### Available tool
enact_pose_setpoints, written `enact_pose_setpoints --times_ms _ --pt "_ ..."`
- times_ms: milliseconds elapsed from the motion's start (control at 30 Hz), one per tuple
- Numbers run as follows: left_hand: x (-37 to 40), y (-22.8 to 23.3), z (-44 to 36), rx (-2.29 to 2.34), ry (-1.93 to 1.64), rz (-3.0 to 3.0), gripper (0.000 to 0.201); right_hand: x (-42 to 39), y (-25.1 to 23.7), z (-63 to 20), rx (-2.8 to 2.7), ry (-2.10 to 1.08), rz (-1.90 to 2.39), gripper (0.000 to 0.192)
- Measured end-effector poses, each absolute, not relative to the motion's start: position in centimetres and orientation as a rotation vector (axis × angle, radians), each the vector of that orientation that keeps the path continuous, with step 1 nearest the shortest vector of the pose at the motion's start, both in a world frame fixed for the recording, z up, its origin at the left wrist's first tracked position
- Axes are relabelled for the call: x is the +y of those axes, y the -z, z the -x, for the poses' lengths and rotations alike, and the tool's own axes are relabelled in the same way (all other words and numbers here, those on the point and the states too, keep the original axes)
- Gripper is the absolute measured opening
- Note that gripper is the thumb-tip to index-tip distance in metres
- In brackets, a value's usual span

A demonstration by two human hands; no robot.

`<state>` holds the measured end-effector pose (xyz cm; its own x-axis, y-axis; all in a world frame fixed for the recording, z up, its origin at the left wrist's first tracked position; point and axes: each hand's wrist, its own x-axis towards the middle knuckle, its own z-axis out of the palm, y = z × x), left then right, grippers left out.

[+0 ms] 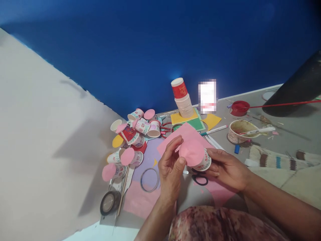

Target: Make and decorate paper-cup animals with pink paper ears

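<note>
My right hand [227,168] holds a small paper cup [203,162] on its side. A pink paper circle [191,152] covers the cup's mouth. The fingers of my left hand [171,164] press on the edge of that pink circle. Both hands hover over a pink paper sheet [187,133] and black-handled scissors [200,179] on the floor.
A pile of paper cups with pink circles [130,140] lies to the left. A stack of cups [183,100] stands on yellow and green sheets. Nearby are a marker [213,130], a glue bowl [240,131], a red dish [240,107], tape rolls [109,202] and a ring [149,179].
</note>
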<state>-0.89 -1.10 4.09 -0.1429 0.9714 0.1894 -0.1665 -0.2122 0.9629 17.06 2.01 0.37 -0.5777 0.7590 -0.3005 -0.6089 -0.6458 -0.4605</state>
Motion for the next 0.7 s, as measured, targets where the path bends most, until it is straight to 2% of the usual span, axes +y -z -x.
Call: enact_pose_setpoints --times_ms 133,300,500,700 --pt "-1.04 -4.16 0.75 1.090 -1.543 -1.264 0.053 1.94 -0.25 -17.08 -0.456 -2.202 0.625 0.032" --pt "-0.88 -4.12 0.78 1.158 -1.510 -1.320 0.046 1.98 -0.22 -17.05 -0.486 -2.188 0.669 0.033" --pt "-1.30 -4.18 1.09 1.156 -1.556 -1.280 0.055 2.12 -0.10 -17.07 -0.465 -2.166 0.680 0.031" --pt "-1.60 -4.03 1.20 1.150 -1.519 -1.082 0.047 2.14 0.05 -17.14 -0.428 -2.187 0.674 0.030"
